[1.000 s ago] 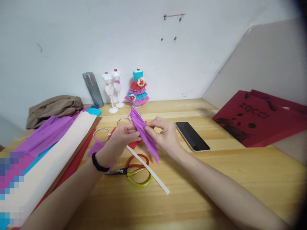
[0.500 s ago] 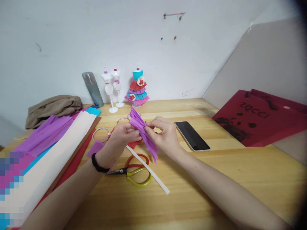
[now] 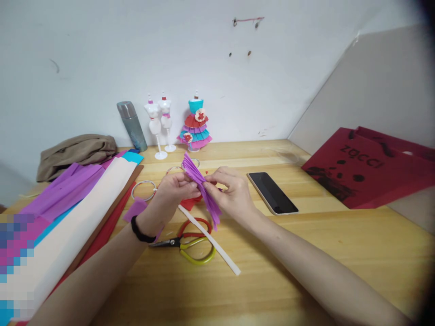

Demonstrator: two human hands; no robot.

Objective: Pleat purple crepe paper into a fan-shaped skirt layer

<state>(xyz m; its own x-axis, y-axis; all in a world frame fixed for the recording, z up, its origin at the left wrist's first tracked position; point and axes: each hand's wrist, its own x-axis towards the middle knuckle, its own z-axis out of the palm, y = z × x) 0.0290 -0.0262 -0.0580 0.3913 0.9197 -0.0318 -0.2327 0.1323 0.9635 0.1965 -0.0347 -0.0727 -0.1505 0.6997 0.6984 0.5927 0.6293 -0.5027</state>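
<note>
A pleated strip of purple crepe paper (image 3: 193,170) is pinched at its middle between both hands, its folds fanning out above and below. My left hand (image 3: 176,186) grips it from the left, thumb pressed against the folds. From the right, my right hand (image 3: 233,190) pinches the same paper between thumb and fingertips. Below them lie scissors (image 3: 190,242) with one red and one yellow handle. A narrow white strip (image 3: 214,244) crosses over the handles. Red paper (image 3: 190,203) is partly hidden behind the hands.
Folded crepe paper sheets (image 3: 84,217) lie on the left beside a brown cloth (image 3: 76,156). At the back stand a flask (image 3: 132,127), two white mannequins (image 3: 154,127) and one dressed in paper ruffles (image 3: 195,129). A phone (image 3: 273,193) and a red bag (image 3: 367,167) are at right.
The purple paper's folds have gathered closer at the pinch, and its lower end has shifted slightly left. Both hands stay almost in place.
</note>
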